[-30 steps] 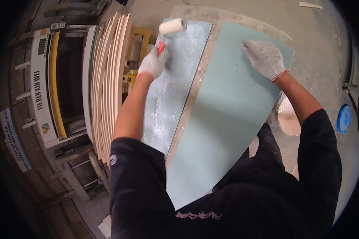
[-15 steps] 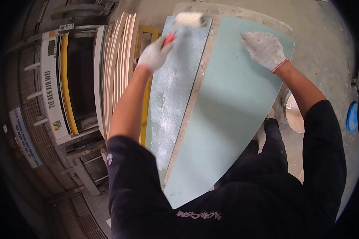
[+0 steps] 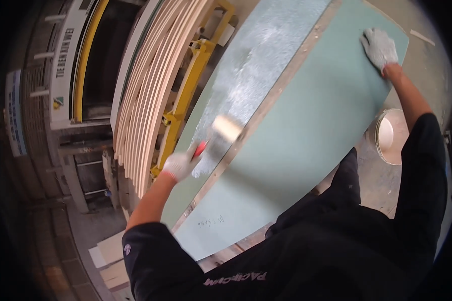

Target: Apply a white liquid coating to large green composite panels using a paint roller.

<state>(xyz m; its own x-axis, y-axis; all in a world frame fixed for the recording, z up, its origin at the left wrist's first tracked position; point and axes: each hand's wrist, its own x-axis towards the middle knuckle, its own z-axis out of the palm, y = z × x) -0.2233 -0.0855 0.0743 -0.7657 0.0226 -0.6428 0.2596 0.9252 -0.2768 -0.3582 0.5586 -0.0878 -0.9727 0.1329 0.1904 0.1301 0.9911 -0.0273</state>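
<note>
My left hand (image 3: 182, 163), in a white knit glove, is closed round the red handle of a paint roller (image 3: 228, 129). The roller's cream sleeve is slightly blurred and lies over the left panel (image 3: 266, 55), close to its right edge. Whitish wet coating covers much of that panel, while a strip along its left side and its near end stay plain green. On the right, a pale green panel (image 3: 296, 130) lies alongside with a bare surface. My right hand (image 3: 380, 47), gloved too, rests flat with fingers out near this panel's far right edge.
A bucket (image 3: 390, 135) with pale contents stands on the floor right of the panels. To the left are a yellow metal frame (image 3: 188, 83), a stack of wooden-edged boards (image 3: 158, 85) and a white machine (image 3: 68, 65). Board pieces (image 3: 113, 256) lie at the lower left.
My left hand has drawn the roller from the left panel's far end toward its near end. The view has shifted and turned. My right hand stays on the right panel.
</note>
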